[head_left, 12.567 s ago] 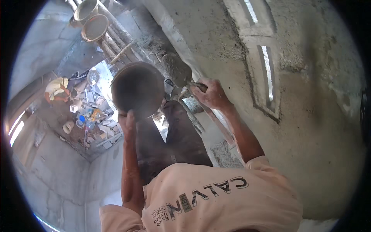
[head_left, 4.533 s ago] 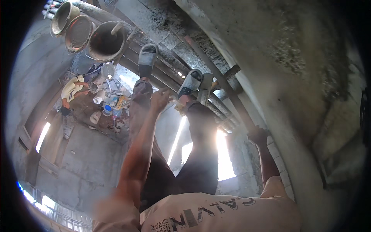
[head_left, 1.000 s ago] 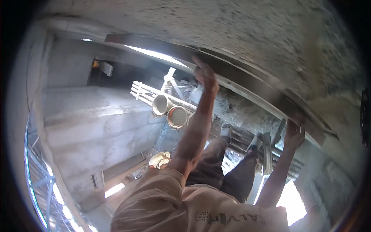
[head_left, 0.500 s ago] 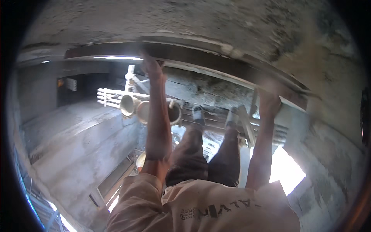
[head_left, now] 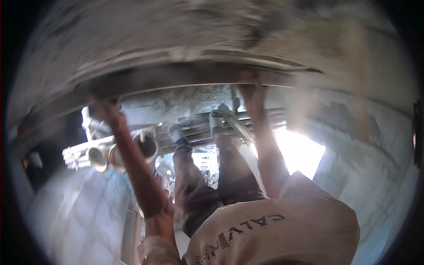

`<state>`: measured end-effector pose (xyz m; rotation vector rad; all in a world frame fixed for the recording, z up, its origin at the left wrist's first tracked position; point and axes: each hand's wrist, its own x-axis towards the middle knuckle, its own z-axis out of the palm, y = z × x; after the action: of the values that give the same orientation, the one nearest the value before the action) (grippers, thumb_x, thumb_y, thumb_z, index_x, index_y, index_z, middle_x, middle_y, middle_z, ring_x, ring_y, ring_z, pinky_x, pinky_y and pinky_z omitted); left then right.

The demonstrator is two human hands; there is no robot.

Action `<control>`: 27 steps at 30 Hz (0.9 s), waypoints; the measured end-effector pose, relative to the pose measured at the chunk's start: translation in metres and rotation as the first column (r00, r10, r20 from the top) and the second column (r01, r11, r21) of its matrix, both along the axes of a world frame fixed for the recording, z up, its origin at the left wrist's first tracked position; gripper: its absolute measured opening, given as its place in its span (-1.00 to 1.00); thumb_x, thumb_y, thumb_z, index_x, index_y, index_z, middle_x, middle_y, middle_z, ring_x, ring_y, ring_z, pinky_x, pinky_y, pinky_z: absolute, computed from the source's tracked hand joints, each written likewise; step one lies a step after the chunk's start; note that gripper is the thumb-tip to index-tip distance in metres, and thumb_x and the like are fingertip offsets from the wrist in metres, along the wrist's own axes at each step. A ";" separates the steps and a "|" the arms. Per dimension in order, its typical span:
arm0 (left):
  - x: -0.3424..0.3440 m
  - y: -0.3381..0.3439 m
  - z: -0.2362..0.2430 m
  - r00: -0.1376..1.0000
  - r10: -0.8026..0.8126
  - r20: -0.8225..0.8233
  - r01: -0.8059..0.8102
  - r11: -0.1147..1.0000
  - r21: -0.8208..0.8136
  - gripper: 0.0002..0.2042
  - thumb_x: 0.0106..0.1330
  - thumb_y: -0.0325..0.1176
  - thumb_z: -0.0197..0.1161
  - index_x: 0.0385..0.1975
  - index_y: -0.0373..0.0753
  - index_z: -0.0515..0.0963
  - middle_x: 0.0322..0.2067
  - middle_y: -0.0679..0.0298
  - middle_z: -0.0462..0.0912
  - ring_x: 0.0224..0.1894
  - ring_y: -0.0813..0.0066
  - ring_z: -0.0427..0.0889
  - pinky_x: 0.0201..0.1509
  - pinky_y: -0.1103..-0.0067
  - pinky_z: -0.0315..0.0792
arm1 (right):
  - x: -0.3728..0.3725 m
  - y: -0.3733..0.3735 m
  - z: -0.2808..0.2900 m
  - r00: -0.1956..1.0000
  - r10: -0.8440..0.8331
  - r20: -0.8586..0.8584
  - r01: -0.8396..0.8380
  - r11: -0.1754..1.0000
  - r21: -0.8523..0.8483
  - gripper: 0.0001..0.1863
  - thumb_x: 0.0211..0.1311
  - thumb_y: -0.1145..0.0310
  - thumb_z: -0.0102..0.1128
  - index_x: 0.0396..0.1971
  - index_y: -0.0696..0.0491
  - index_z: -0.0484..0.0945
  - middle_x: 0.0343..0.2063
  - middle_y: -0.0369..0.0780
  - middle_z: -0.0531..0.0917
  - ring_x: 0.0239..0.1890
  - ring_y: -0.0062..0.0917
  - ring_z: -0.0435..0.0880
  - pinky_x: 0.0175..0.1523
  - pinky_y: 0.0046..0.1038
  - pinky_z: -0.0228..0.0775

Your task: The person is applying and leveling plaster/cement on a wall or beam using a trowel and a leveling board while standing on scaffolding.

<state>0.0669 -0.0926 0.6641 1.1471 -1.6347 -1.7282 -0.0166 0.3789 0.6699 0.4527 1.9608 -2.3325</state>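
Note:
A long, dark, straight bar (head_left: 176,77) with a pale lower edge, like a plasterer's straightedge, lies across the rough grey plastered wall (head_left: 145,33). My left hand (head_left: 109,114) grips it toward its left end, the arm stretched out. My right hand (head_left: 252,90) is closed on the bar right of the middle, its arm also extended. Both hands are smeared by motion, and their fingertips are partly hidden against the bar. Whether the whole bar touches the plaster I cannot tell.
My feet (head_left: 177,134) stand on a platform of narrow boards (head_left: 198,125). Left of them are several round buckets (head_left: 98,159) beside pale stacked poles (head_left: 73,154). A slanting wooden piece (head_left: 237,124) is by my right foot. Bright light enters an opening (head_left: 302,152) at right.
The bar's tilt in the picture has reversed: its left end is now lower and its right end higher. Both hands and the whole scene have shifted left as the view turned.

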 end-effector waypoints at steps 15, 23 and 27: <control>-0.030 0.021 0.062 0.972 0.204 -0.114 -0.164 0.943 0.290 -0.42 0.35 0.08 0.25 0.19 -0.24 0.44 0.15 0.11 0.48 0.12 0.11 0.55 0.12 0.18 0.56 | -0.003 -0.014 0.017 0.958 -0.157 0.241 0.256 0.848 -0.463 -0.57 0.47 0.29 -0.14 0.24 0.14 0.29 0.14 -0.04 0.47 0.20 -0.16 0.48 0.26 0.02 0.43; -0.035 0.049 0.059 0.976 0.155 -0.154 -0.132 0.979 0.153 -0.32 0.36 0.12 0.21 0.26 -0.31 0.33 0.14 0.05 0.49 0.08 0.10 0.59 -0.03 0.22 0.68 | -0.006 0.003 0.017 0.980 -0.150 0.130 0.188 0.916 -0.356 -0.66 0.49 0.24 -0.20 0.08 0.07 0.44 0.02 -0.11 0.58 0.12 -0.26 0.57 0.21 -0.12 0.51; -0.018 -0.017 0.043 0.988 0.145 -0.048 -0.139 0.983 0.117 -0.25 0.34 0.21 0.19 0.28 -0.33 0.33 0.15 0.01 0.48 0.10 0.09 0.57 0.02 0.24 0.66 | 0.002 -0.052 0.009 0.944 -0.177 0.277 0.279 0.877 -0.392 -0.70 0.44 0.28 -0.13 0.00 0.10 0.47 0.01 -0.10 0.57 0.03 -0.24 0.62 0.19 -0.07 0.53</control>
<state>0.0491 -0.1092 0.7066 1.2247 -1.4016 -1.7639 -0.0149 0.3264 0.6785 0.9117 1.2995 -2.6036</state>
